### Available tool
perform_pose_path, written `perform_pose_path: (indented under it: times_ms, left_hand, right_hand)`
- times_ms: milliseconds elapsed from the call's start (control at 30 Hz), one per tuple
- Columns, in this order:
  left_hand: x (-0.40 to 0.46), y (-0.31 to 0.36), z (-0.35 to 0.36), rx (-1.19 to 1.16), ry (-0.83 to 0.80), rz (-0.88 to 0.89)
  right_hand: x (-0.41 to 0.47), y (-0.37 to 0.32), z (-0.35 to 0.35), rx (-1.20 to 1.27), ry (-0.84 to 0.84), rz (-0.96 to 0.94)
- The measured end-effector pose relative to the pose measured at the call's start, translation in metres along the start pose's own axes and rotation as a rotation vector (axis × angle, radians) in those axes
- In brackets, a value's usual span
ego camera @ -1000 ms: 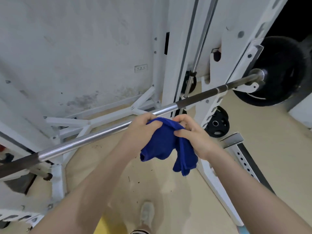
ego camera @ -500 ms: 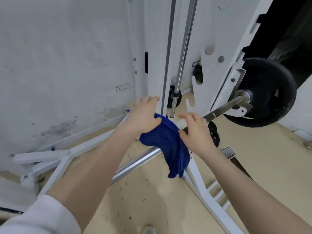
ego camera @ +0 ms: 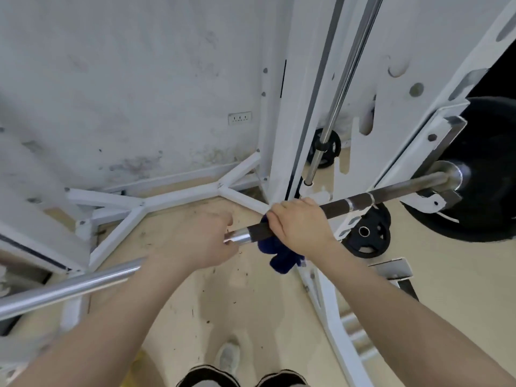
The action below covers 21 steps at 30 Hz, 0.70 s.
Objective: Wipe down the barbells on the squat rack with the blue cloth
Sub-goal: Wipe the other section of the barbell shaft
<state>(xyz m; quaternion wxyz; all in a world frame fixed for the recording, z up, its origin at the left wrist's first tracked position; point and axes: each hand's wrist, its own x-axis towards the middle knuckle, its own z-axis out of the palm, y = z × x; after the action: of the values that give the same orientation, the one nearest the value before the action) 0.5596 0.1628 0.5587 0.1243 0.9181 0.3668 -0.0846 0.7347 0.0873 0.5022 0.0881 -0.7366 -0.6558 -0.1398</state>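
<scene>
Here the barbell [ego camera: 360,202] is seen lying across the squat rack [ego camera: 296,107], running from the lower left up to the right, where its end is carried in a bracket of the white upright. A large black weight plate [ego camera: 491,169] is mounted on that right end. The right hand [ego camera: 300,227] is wrapped over the dark knurled stretch of the bar, its fingers curled round it, with the blue cloth [ego camera: 282,255] caught between palm and bar; a loose bunch of the cloth hangs below the bar, just under the hand. The left hand [ego camera: 201,241] is blurred and is found just beside the right one, at the polished stretch of the same bar; the bar passes behind it, and whether its fingers are closed round the bar cannot be told. Both forearms are bare and are stretched forward from the bottom of the view.

A second, chrome bar [ego camera: 343,88] is stood nearly upright against the rack behind the hands. A smaller black plate [ego camera: 365,236] is seen low down near the foot of the rack, below the barbell, and another is partly hidden behind the upright bar. A wall socket [ego camera: 239,118] is set in the stained white wall. The floor [ego camera: 223,297] is beige and speckled with dark bits. Dark shoes [ego camera: 243,378] are shown at the bottom edge.
</scene>
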Motion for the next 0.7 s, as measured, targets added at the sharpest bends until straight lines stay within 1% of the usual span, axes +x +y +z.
perform_pose_path:
  times_ms: [67, 100, 200, 233, 300, 333, 400, 433, 467, 533, 600, 633, 700]
  left_hand:
    - [-0.006, 0.007, 0.011, 0.061, 0.080, 0.013]
    - [-0.008, 0.009, 0.018, 0.060, 0.105, 0.000]
    - [-0.014, 0.012, 0.033, 0.035, 0.198, -0.069]
    - [-0.017, 0.012, 0.038, 0.025, 0.233, -0.101]
    - [-0.020, 0.015, 0.046, -0.012, 0.283, -0.151]
    - [-0.021, 0.016, 0.049, -0.028, 0.303, -0.163]
    - [-0.021, 0.019, 0.051, -0.043, 0.317, -0.171]
    - [-0.021, 0.020, 0.050, -0.047, 0.315, -0.180]
    - [-0.022, 0.021, 0.050, -0.050, 0.316, -0.187]
    - [-0.023, 0.020, 0.049, -0.051, 0.317, -0.192]
    - [-0.022, 0.021, 0.049, -0.046, 0.304, -0.194]
    - [-0.021, 0.020, 0.048, -0.042, 0.299, -0.190]
    - [-0.020, 0.020, 0.048, -0.042, 0.297, -0.186]
  right_hand:
    - [0.002, -0.006, 0.001, -0.030, 0.019, 0.065]
    - [0.002, -0.015, 0.001, -0.042, 0.021, 0.067]
    - [0.002, -0.050, 0.003, 0.030, 0.026, 0.041]
    - [0.001, -0.059, 0.006, 0.077, 0.058, 0.033]
    - [0.000, -0.062, 0.007, 0.159, 0.115, -0.003]
    - [0.001, -0.054, 0.006, 0.157, 0.101, -0.041]
    - [0.000, -0.023, 0.003, 0.096, 0.033, -0.075]
    - [0.000, -0.004, 0.002, 0.057, -0.011, -0.041]
    - [-0.001, 0.013, 0.001, 0.030, -0.017, 0.023]
    - [-0.004, 0.027, 0.001, 0.025, 0.045, 0.135]
    - [-0.003, 0.005, 0.002, 0.065, 0.123, 0.215]
    - [-0.004, -0.011, 0.004, 0.082, 0.148, 0.211]
    - [-0.004, -0.035, 0.008, 0.126, 0.204, 0.129]
